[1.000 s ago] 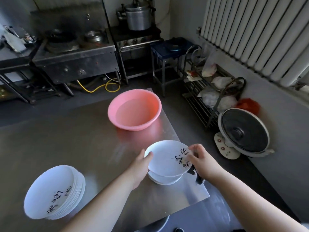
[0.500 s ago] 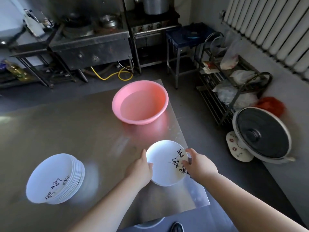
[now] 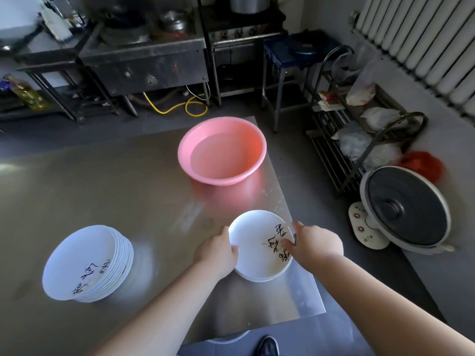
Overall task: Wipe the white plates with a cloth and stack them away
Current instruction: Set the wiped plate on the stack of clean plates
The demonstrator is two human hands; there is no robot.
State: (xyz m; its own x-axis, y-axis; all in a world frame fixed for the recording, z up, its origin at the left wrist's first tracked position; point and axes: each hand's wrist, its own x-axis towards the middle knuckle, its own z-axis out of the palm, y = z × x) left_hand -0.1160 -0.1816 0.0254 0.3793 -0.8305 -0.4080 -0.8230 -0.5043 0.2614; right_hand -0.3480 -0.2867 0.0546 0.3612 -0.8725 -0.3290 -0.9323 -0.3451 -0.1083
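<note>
A white plate (image 3: 253, 242) with black writing lies on top of a short stack of plates at the table's near right corner. My left hand (image 3: 217, 250) grips its left rim, fingers curled over the edge. My right hand (image 3: 317, 242) is at the right rim, fingertips on the plate's inner face. A dark sliver of cloth (image 3: 295, 237) shows between thumb and fingers; the rest of the cloth is hidden. A taller stack of white plates (image 3: 84, 263) stands at the near left, leaning slightly.
A pink basin (image 3: 222, 150) holding water sits at the far right of the steel table (image 3: 102, 188). The table edge runs just right of the plate. On the floor stand a fan (image 3: 406, 214) and a wire rack (image 3: 359, 129); stoves (image 3: 144, 57) line the back.
The plate was lifted and tilted above the short stack a second ago; now it lies flat on it. My right hand has shifted onto the plate's right rim.
</note>
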